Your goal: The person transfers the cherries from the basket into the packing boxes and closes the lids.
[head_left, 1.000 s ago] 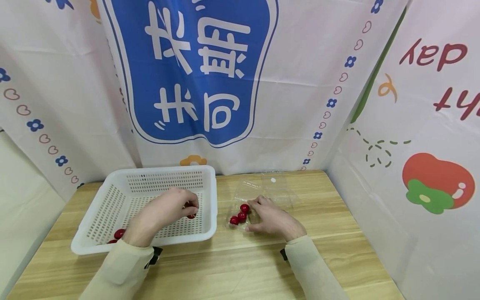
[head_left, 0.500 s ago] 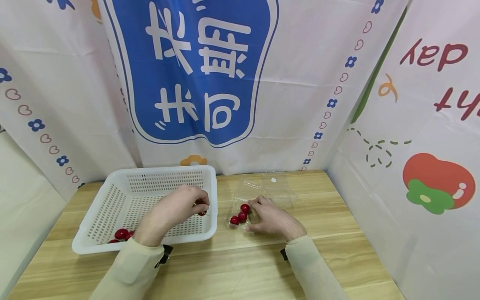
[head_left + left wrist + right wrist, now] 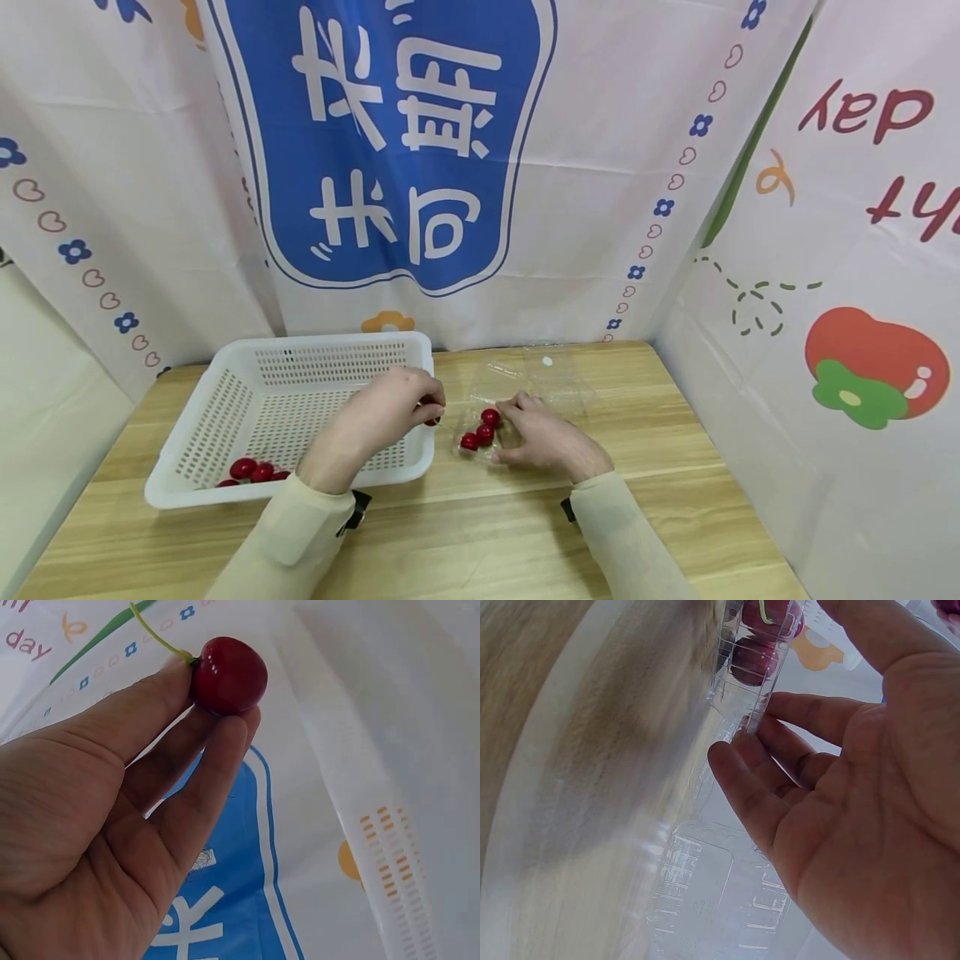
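Observation:
A dark red cherry (image 3: 231, 676) with a green stem is pinched between the thumb and fingertips of my left hand (image 3: 390, 408). In the head view this hand is over the right rim of a white plastic basket (image 3: 187, 417). Several cherries (image 3: 243, 468) lie in its near left corner. My right hand (image 3: 543, 437) holds the right end of a clear plastic box (image 3: 739, 697), thumb at the near side and fingers at the far side. Three cherries (image 3: 485, 434) sit in the box. Its transparent lid (image 3: 551, 379) lies folded back behind my right hand.
Basket and box stand side by side on a wooden table (image 3: 465, 533), with a narrow gap between them. A printed white cloth (image 3: 585, 225) hangs behind the table, and another printed sheet (image 3: 862, 467) closes off the right side.
My left hand has moved right with the cherry, from inside the basket to its right rim. More cherries show in the basket's corner as the arm uncovers them. My right hand stays put.

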The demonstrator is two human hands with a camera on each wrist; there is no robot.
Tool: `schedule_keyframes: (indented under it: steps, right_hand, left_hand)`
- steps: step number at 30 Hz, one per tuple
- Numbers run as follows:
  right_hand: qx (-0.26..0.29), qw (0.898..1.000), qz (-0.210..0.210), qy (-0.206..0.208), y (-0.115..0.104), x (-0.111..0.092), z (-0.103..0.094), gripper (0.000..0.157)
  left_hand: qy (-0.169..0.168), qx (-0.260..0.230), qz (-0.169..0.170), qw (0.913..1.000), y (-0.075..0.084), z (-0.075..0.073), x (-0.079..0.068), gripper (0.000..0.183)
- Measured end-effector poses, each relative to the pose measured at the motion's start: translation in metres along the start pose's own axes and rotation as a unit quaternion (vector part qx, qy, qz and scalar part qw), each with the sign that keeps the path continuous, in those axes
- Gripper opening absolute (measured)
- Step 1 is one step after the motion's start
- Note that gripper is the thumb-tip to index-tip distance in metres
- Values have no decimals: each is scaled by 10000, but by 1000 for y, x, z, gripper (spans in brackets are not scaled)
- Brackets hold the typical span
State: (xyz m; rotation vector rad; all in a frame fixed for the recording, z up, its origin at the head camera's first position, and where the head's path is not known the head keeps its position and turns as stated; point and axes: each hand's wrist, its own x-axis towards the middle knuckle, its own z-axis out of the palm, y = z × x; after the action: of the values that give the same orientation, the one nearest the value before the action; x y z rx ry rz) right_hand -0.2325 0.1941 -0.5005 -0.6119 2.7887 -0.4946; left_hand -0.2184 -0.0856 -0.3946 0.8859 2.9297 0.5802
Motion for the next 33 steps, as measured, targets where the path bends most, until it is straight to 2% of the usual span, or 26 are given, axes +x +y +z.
schedule_keyframes:
  steps: [12, 19, 33]
  right_hand:
    - [-17, 10000, 40, -17, 0, 1, -1, 93]
    - [-8, 10000, 24, -32, 1, 2, -1, 93]
    - [93, 9999, 56, 5, 1, 2, 2, 95]
  left_hand:
    - [247, 58, 235, 9994, 13, 29, 17, 11]
    - [181, 149, 293, 9993, 16, 45, 27, 7]
    - [-224, 625, -136, 9977, 24, 70, 47, 6]
